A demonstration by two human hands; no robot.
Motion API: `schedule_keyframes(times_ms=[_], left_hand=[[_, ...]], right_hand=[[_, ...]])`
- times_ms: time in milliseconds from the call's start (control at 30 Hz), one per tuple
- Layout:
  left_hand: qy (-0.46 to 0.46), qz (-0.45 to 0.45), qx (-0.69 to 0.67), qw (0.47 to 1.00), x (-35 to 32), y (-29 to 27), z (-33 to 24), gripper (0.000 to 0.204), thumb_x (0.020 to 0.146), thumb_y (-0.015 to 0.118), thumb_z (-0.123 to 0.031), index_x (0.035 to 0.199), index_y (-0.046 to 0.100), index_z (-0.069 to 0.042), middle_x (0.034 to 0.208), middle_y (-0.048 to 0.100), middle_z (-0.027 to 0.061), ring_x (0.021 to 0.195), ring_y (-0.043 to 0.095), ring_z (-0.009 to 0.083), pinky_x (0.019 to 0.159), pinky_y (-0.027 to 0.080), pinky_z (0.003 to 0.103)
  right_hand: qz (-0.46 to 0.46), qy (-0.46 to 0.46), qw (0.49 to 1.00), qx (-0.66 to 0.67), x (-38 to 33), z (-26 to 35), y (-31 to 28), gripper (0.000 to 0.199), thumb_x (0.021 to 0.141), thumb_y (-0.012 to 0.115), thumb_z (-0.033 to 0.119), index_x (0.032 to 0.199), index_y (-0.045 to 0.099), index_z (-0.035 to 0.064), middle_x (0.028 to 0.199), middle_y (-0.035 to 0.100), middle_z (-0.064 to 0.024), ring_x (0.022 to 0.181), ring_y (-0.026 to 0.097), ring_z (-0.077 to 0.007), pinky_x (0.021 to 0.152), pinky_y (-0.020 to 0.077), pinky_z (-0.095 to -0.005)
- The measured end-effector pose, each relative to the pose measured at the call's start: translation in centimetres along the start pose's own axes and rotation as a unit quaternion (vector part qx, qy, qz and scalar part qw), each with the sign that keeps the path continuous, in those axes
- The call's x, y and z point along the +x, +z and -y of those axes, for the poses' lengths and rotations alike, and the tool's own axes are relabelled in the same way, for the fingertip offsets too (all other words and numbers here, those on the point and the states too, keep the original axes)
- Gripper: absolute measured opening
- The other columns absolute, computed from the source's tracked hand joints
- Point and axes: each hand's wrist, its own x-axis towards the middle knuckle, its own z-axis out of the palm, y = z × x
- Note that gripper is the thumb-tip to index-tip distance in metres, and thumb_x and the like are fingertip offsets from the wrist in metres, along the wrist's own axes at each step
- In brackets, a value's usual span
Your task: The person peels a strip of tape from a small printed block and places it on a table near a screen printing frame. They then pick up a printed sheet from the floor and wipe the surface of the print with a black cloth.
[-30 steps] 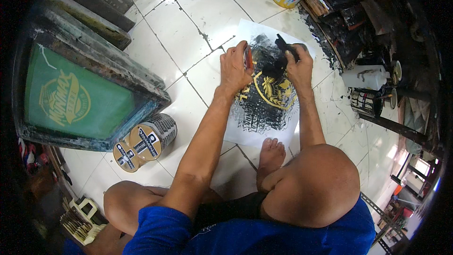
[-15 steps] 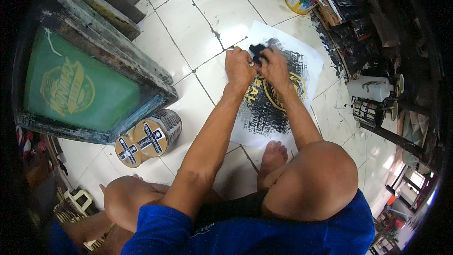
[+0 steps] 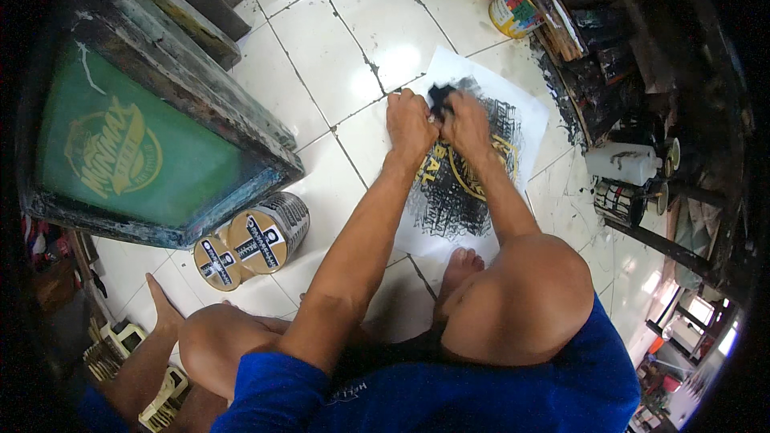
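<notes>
A white sheet (image 3: 525, 124) lies on the tiled floor, marked with black smears and yellow print (image 3: 501, 162). Over its far left part my right hand (image 3: 469, 122), slightly blurred, is closed on a black-stained wad (image 3: 439, 98), perhaps a cloth; its exact kind is unclear. Beside it, at the sheet's left edge, my left hand (image 3: 413, 122) is a fist with its knuckles up. The two hands almost touch, and something small and pale shows between them. What the left fingers hold, if anything, is hidden.
Left stands a green screen-printing frame (image 3: 188, 180) against other frames. Two joined cans (image 3: 255, 240) lie near it. Paint tins (image 3: 513, 12) and dark wooden boards stand at far right, with a whitish plastic container (image 3: 622, 162) below. A bare foot (image 3: 163, 305) reaches in at lower left.
The view has shifted slightly, so the sheet and tins sit lower. Both hands stay by the wad, the right one blurred now. At lower left, more of the bare foot shows.
</notes>
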Motion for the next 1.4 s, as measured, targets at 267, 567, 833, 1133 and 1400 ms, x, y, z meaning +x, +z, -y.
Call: schedule_keyframes(times_ms=[267,567,833,1133,1400], left_hand=[[0.001,-0.003,0.022,1.0,0.0,0.1,-0.4,0.024,0.064,0.085,-0.016,0.074,0.067,-0.005,0.096,0.06,0.0115,0.098,0.052,0.0325,0.087,0.046,0.04],[0.021,-0.019,-0.002,1.0,-0.2,0.6,-0.2,0.021,0.06,0.08,-0.005,0.074,0.065,-0.005,0.095,0.059,0.012,0.097,0.052,0.0335,0.085,0.046,0.042],[0.014,0.003,0.021,1.0,-0.3,0.4,-0.7,0.021,0.062,0.081,-0.008,0.077,0.066,-0.005,0.097,0.059,0.0115,0.098,0.052,0.0323,0.087,0.046,0.041],[0.038,-0.026,0.014,0.999,-0.3,1.0,0.1,0.022,0.061,0.082,-0.006,0.074,0.063,-0.006,0.095,0.058,0.0109,0.097,0.052,0.033,0.086,0.046,0.041],[0.036,-0.017,0.017,0.999,-0.5,0.5,-0.8,0.033,0.056,0.09,-0.015,0.074,0.064,-0.005,0.092,0.058,0.0101,0.096,0.052,0.0319,0.085,0.046,0.04]], right_hand=[[-0.033,0.012,0.999,-0.023,2.1,-0.2,0.2,0.016,0.072,0.065,0.004,0.085,0.059,-0.0015,0.09,0.061,-0.0221,0.088,0.059,-0.0432,0.076,0.0483,-0.0514],[-0.001,0.02,1.0,-0.015,1.2,-0.3,0.1,0.02,0.068,0.063,0.001,0.088,0.059,-0.001,0.092,0.06,-0.0218,0.085,0.059,-0.0427,0.074,0.0479,-0.0519],[-0.016,0.03,0.999,-0.011,2.1,-0.6,-0.1,0.017,0.073,0.066,0.004,0.087,0.06,-0.0008,0.096,0.062,-0.0225,0.09,0.059,-0.0433,0.077,0.0492,-0.0513],[-0.02,0.025,0.999,0.006,1.2,-0.9,0.7,0.023,0.071,0.065,0.003,0.093,0.06,-0.0009,0.098,0.06,-0.0216,0.092,0.057,-0.0431,0.079,0.0477,-0.0518],[-0.01,0.056,0.998,0.024,0.3,-0.6,-0.3,0.02,0.072,0.068,0.007,0.088,0.06,-0.0009,0.09,0.061,-0.0212,0.086,0.059,-0.0437,0.074,0.0484,-0.0514]])
